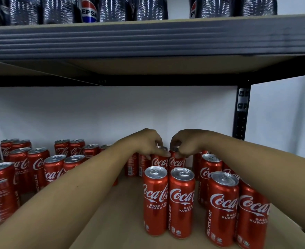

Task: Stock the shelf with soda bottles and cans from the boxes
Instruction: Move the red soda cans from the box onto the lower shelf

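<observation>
Many red Coca-Cola cans stand upright on the brown shelf board [123,212]. Both arms reach deep into the shelf. My left hand [149,143] grips the top of one red can [159,161] from above. Right beside it, my right hand [182,142] grips the top of a neighbouring red can [176,162]. These two cans stand side by side and touch the board. A pair of cans [168,202] stands in front of them, nearer to me.
Groups of cans stand at the left [27,169] and right [238,209] of the shelf. Dark Pepsi bottles [88,10] line the upper shelf above the grey beam [148,40]. A black upright post [240,114] stands at the right. A white wall lies behind.
</observation>
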`<control>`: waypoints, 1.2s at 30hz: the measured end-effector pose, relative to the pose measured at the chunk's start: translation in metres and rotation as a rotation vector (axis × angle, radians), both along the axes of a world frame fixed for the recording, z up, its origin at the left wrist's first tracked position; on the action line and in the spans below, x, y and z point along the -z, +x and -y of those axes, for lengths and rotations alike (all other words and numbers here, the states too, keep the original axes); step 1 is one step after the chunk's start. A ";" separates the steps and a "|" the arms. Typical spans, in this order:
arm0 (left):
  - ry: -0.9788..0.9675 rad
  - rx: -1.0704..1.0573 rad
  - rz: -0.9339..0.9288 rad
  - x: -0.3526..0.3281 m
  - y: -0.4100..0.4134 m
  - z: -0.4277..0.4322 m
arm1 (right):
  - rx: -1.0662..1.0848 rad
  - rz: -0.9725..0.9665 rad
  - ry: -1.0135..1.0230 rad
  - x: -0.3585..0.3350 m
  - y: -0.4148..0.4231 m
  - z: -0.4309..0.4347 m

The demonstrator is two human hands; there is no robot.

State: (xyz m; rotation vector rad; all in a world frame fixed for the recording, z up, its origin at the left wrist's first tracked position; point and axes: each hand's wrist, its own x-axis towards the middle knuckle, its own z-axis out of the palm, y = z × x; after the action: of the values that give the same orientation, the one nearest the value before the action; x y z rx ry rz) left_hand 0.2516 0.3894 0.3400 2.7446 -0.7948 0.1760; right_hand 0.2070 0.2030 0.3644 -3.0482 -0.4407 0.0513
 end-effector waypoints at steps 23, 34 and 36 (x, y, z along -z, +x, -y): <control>0.137 0.065 -0.015 -0.009 -0.043 -0.012 | -0.002 -0.020 0.001 -0.003 -0.039 0.001; -0.098 0.187 0.040 -0.020 -0.105 -0.035 | -0.160 0.138 0.101 -0.023 -0.100 0.006; -0.066 0.214 -0.066 -0.021 -0.113 -0.038 | -0.177 0.075 0.093 -0.021 -0.108 0.006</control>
State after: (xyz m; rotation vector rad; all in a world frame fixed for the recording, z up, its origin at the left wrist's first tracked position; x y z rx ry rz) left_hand 0.1389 0.4278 0.3606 2.5678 -1.0362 0.0664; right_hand 0.0991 0.1971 0.3855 -2.9193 -0.6963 -0.0731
